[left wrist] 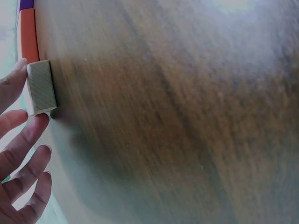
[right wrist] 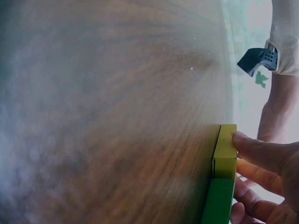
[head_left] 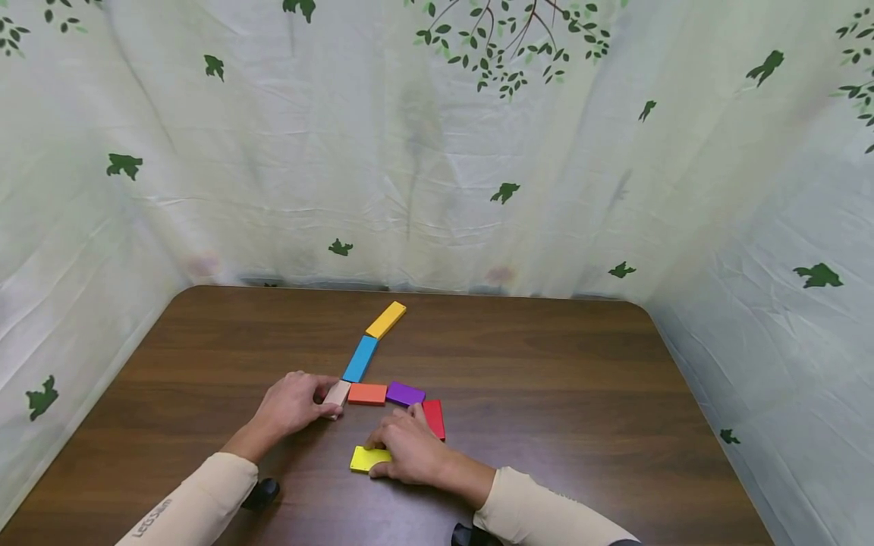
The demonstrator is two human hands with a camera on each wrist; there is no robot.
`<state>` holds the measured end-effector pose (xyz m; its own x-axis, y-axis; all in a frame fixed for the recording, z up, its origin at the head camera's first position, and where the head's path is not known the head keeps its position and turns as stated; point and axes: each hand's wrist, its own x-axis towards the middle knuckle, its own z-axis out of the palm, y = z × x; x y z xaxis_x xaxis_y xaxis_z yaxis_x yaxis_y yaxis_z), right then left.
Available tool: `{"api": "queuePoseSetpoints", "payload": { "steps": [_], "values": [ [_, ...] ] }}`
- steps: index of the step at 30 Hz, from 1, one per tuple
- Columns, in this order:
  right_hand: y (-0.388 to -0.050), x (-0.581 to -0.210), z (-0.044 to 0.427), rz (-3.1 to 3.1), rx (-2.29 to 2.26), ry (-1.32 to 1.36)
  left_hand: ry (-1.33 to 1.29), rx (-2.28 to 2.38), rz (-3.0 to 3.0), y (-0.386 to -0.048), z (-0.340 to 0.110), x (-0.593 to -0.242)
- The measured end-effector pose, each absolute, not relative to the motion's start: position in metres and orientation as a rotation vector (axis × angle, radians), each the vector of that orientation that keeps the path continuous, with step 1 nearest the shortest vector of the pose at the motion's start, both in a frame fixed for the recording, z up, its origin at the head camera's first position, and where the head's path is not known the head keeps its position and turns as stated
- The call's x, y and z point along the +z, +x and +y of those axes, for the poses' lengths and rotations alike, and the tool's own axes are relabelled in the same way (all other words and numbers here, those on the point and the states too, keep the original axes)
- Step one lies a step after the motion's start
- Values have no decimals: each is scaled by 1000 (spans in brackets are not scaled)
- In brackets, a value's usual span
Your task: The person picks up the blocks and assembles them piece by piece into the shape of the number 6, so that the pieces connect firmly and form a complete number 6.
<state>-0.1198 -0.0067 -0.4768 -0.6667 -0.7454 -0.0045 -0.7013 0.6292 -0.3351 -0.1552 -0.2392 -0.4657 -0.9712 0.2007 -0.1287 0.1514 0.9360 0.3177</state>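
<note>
My left hand (head_left: 290,408) pinches a pale wooden block (head_left: 337,394) between thumb and fingers, at the left end of an orange block (head_left: 368,394). The left wrist view shows the fingers (left wrist: 22,142) on the wooden block (left wrist: 42,86), which meets the orange block (left wrist: 30,35). Nearer the front, my right hand (head_left: 416,451) holds a bright yellow block (head_left: 365,459) by its sides. In the right wrist view a green block (right wrist: 218,200) touches the yellow block (right wrist: 225,147) end to end, beside the hand (right wrist: 268,171); the hand covers it in the head view.
A blue block (head_left: 359,359) and an amber block (head_left: 385,320) run toward the back from the wooden block. Right of the orange block lie a purple block (head_left: 406,393) and a red block (head_left: 435,419). A leaf-patterned curtain (head_left: 437,152) surrounds the brown table (head_left: 580,394).
</note>
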Motion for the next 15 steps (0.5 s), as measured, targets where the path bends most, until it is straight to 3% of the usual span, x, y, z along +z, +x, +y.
{"api": "queuePoseSetpoints", "payload": {
  "steps": [15],
  "values": [
    [-119,-478,-6,2699,-478,-1200,275,479,2938,-157,-239,-469]
  ]
}}
